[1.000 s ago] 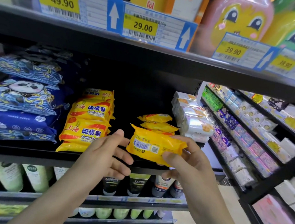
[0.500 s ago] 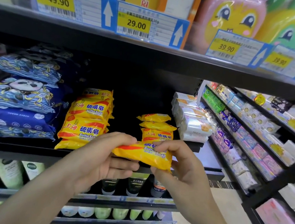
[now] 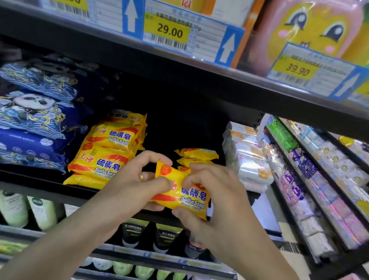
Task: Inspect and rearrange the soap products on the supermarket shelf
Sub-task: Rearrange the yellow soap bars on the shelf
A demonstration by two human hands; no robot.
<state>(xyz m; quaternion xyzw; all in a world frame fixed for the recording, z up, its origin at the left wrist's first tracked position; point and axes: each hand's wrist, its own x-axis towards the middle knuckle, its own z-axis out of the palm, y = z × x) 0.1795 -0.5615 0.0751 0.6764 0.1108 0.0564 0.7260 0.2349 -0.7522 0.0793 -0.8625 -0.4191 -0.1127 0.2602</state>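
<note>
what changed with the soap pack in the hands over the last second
The yellow sulfur soap pack was turned over: a second ago its barcode back faced the camera, now the printed front does. The left hand, then open at its edge, now grips it; the right hand kept its hold. The stacks of sulfur soap on the shelf stayed put.
</note>
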